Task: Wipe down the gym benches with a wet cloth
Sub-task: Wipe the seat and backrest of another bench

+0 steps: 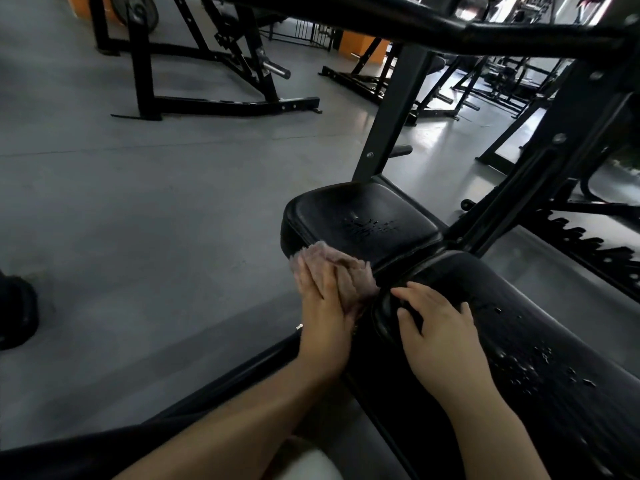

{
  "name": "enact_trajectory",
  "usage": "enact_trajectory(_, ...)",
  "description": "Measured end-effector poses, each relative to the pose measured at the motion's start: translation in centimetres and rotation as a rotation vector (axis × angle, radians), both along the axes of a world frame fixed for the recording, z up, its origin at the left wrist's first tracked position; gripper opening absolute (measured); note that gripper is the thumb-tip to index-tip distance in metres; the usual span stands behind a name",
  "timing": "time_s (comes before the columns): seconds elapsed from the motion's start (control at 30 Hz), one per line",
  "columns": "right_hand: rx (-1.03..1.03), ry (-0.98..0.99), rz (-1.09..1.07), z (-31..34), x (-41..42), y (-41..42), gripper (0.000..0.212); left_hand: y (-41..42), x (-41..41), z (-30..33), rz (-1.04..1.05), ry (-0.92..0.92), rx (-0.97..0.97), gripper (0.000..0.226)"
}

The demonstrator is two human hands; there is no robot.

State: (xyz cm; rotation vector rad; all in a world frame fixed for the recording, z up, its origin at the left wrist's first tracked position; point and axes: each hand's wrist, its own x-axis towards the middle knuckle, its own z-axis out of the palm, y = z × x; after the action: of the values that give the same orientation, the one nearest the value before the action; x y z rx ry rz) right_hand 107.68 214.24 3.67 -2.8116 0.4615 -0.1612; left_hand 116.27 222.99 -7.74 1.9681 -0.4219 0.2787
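Observation:
A black padded gym bench fills the lower right: a small seat pad and a long back pad, both speckled with water drops. A pinkish-grey cloth lies against the near corner of the seat pad, by the gap between the pads. My left hand presses flat on the cloth with straight fingers. My right hand rests on the upper end of the back pad, fingers spread and lightly bent over its edge.
Black steel uprights of the bench frame rise behind the seat, with a crossbar overhead. Another rack stands on the grey floor at the back left. A dark round weight lies at the far left. A black frame bar runs under my left arm.

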Motion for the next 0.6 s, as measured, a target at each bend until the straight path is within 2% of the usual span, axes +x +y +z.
enact_trajectory(0.13,-0.035,0.037,-0.020,0.0,-0.2,-0.1,0.039,1.7,2.2,-0.3,-0.020,-0.441,0.499,0.087)
enact_trajectory(0.2,-0.047,0.052,-0.027,0.1,-0.4,-0.1,0.040,2.0,2.9,0.8,-0.087,-0.643,0.685,0.069)
enact_trajectory(0.23,-0.044,0.054,-0.028,0.1,-0.4,-0.1,0.040,2.1,3.4,1.6,-0.133,-0.718,0.762,0.058)
enact_trajectory(0.3,-0.030,0.054,-0.032,0.3,-0.5,0.0,0.039,2.1,4.5,3.8,-0.290,-0.800,0.913,0.055)
enact_trajectory(0.37,-0.024,0.045,-0.036,0.3,-0.6,0.0,0.039,2.1,5.9,6.2,-0.519,-0.776,1.111,0.068)
enact_trajectory(0.43,-0.023,0.039,-0.042,0.4,-0.5,0.0,0.040,2.2,7.4,8.2,-0.665,-0.613,1.272,0.079)
enact_trajectory(0.5,-0.011,0.028,-0.041,0.5,-0.5,0.2,0.040,2.3,8.3,9.1,-0.680,-0.467,1.262,0.075)
enact_trajectory(0.6,-0.007,0.016,-0.022,0.5,-0.2,0.8,0.041,2.6,9.7,8.8,-0.581,-0.350,1.153,0.066)
